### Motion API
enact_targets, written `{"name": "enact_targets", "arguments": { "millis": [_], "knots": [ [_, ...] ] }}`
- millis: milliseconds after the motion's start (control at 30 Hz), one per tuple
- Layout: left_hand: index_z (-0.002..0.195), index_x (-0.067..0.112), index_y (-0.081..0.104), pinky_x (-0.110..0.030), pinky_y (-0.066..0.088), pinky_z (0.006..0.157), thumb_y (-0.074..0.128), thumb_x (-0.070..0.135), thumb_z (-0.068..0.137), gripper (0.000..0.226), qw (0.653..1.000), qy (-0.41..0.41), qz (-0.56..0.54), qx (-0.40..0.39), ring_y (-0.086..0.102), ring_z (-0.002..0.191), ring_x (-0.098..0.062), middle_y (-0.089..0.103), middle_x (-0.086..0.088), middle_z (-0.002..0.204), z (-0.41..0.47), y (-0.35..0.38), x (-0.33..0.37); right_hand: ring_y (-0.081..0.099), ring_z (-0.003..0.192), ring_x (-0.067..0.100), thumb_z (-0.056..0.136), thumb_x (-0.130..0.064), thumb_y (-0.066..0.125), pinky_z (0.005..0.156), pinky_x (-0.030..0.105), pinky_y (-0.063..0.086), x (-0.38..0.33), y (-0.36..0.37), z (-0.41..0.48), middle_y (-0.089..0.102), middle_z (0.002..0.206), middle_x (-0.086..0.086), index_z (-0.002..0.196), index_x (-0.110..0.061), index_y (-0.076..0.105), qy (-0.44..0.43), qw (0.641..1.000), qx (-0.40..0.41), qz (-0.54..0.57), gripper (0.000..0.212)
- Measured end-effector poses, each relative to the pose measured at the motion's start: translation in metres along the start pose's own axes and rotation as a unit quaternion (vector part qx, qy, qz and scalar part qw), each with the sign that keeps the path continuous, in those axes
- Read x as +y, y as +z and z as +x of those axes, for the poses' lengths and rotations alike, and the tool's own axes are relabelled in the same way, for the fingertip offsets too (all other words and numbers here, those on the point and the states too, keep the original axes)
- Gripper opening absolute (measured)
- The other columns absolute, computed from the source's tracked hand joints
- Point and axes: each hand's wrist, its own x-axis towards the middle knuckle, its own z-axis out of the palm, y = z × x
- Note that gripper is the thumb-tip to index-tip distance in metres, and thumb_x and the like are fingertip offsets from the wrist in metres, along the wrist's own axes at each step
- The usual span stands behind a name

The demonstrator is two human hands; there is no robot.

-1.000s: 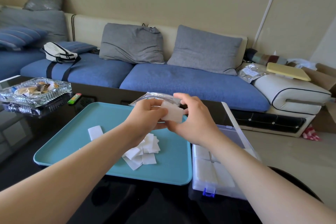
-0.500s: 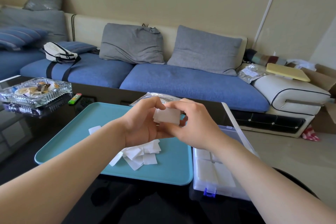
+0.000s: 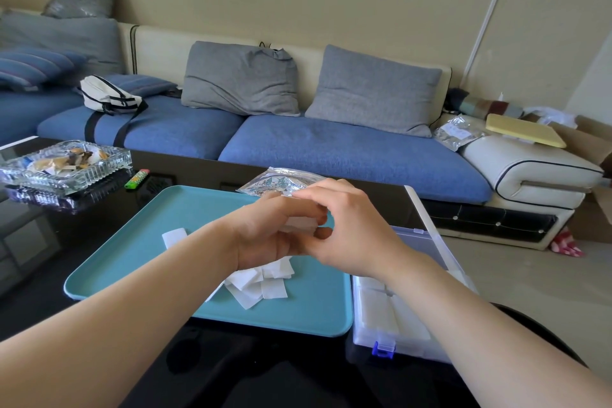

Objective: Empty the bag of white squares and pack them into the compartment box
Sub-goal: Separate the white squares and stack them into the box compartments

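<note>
My left hand and my right hand meet above the teal tray, and both pinch a small stack of white squares between their fingers. A loose pile of white squares lies on the tray under my hands, and one single square lies further left. The clear plastic bag lies at the tray's far edge, behind my fingers. The clear compartment box stands open to the right of the tray, with white squares in its near compartments.
A glass ashtray and a green lighter sit on the black table at the far left. Behind the table runs a blue sofa with grey cushions. The box's open lid stands behind my right wrist.
My hands have sunk a little toward the tray, and the fingers have closed further round the white squares, so less of the stack shows.
</note>
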Motion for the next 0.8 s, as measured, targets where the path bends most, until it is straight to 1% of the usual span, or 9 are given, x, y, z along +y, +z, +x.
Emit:
{"name": "enact_targets", "arguments": {
  "millis": [133, 233, 333, 467, 533, 633, 700, 767, 800],
  "knots": [
    [0.1, 0.001, 0.071, -0.037, 0.054, 0.088, 0.06, 0.004, 0.093, 0.014, 1.0, 0.004, 0.014, 0.018, 0.07, 0.088, -0.022, 0.07, -0.017, 0.096, -0.001, 0.003, 0.002, 0.054, 0.092, 0.015, 0.078, -0.035, 0.066, 0.084, 0.037, 0.048, 0.003, 0.002, 0.001, 0.069, 0.093, -0.01, 0.094, -0.027, 0.074, 0.001, 0.998, -0.003, -0.058, 0.019],
    [0.092, 0.002, 0.07, -0.036, 0.053, 0.087, 0.054, 0.0, 0.094, 0.017, 1.0, 0.002, 0.021, 0.012, 0.072, 0.083, -0.022, 0.071, -0.016, 0.09, -0.002, 0.004, 0.002, 0.058, 0.095, 0.017, 0.078, -0.039, 0.071, 0.088, 0.036, 0.05, 0.001, 0.002, 0.0, 0.071, 0.099, -0.01, 0.105, -0.026, 0.073, -0.008, 0.998, 0.002, -0.058, 0.03],
    [0.1, 0.001, 0.069, -0.035, 0.055, 0.082, 0.052, -0.001, 0.093, 0.018, 1.0, 0.005, 0.026, 0.006, 0.07, 0.088, -0.024, 0.067, -0.016, 0.095, -0.005, 0.006, 0.003, 0.06, 0.099, 0.016, 0.077, -0.03, 0.08, 0.091, 0.033, 0.049, -0.002, 0.0, -0.001, 0.073, 0.104, -0.011, 0.114, -0.027, 0.074, -0.026, 0.999, 0.005, -0.03, 0.038],
    [0.11, -0.017, 0.06, -0.04, 0.054, 0.09, 0.047, -0.008, 0.092, 0.024, 0.998, 0.024, 0.059, -0.015, 0.065, 0.097, -0.027, 0.061, -0.019, 0.101, -0.003, 0.005, 0.002, 0.059, 0.089, 0.016, 0.076, -0.02, 0.083, 0.084, 0.033, 0.049, -0.005, 0.001, 0.001, 0.072, 0.093, -0.009, 0.106, -0.021, 0.075, -0.04, 0.999, 0.018, -0.022, 0.031],
    [0.117, -0.019, 0.058, -0.042, 0.054, 0.092, 0.048, -0.011, 0.092, 0.028, 0.998, 0.027, 0.06, -0.016, 0.065, 0.101, -0.029, 0.063, -0.021, 0.104, -0.001, 0.002, 0.002, 0.059, 0.086, 0.017, 0.076, -0.021, 0.08, 0.082, 0.033, 0.049, -0.006, -0.001, 0.001, 0.071, 0.089, -0.009, 0.105, -0.021, 0.075, -0.043, 0.999, 0.013, -0.019, 0.029],
    [0.131, -0.007, 0.061, -0.044, 0.053, 0.094, 0.051, -0.008, 0.097, 0.035, 0.997, 0.03, 0.057, -0.037, 0.064, 0.107, -0.032, 0.067, -0.026, 0.118, -0.002, -0.002, 0.003, 0.065, 0.095, 0.009, 0.075, -0.019, 0.077, 0.086, 0.024, 0.053, -0.009, -0.007, -0.002, 0.074, 0.098, -0.014, 0.116, -0.025, 0.076, 0.006, 0.999, -0.018, 0.034, 0.041],
    [0.137, 0.005, 0.062, -0.045, 0.056, 0.097, 0.052, -0.006, 0.099, 0.04, 0.995, 0.031, 0.074, -0.063, 0.065, 0.108, -0.029, 0.066, -0.02, 0.128, -0.005, -0.004, 0.004, 0.068, 0.108, 0.004, 0.081, -0.019, 0.071, 0.094, 0.025, 0.055, -0.01, -0.011, -0.001, 0.076, 0.109, -0.015, 0.123, -0.026, 0.076, 0.073, 0.99, -0.018, 0.115, 0.042],
    [0.141, 0.012, 0.059, -0.043, 0.056, 0.096, 0.05, -0.011, 0.099, 0.049, 0.991, 0.035, 0.095, -0.083, 0.065, 0.109, -0.029, 0.066, -0.016, 0.125, -0.006, -0.004, 0.003, 0.071, 0.107, 0.005, 0.085, -0.02, 0.066, 0.096, 0.031, 0.055, -0.008, -0.012, 0.002, 0.078, 0.105, -0.014, 0.115, -0.025, 0.079, 0.124, 0.976, 0.004, 0.18, 0.033],
    [0.142, 0.014, 0.056, -0.042, 0.056, 0.094, 0.049, -0.014, 0.099, 0.052, 0.99, 0.036, 0.101, -0.09, 0.066, 0.107, -0.029, 0.066, -0.015, 0.12, -0.007, -0.005, 0.002, 0.073, 0.101, 0.006, 0.086, -0.019, 0.066, 0.092, 0.03, 0.056, -0.007, -0.013, 0.003, 0.079, 0.099, -0.014, 0.109, -0.026, 0.081, 0.14, 0.971, 0.015, 0.195, 0.028]
  ]
}}
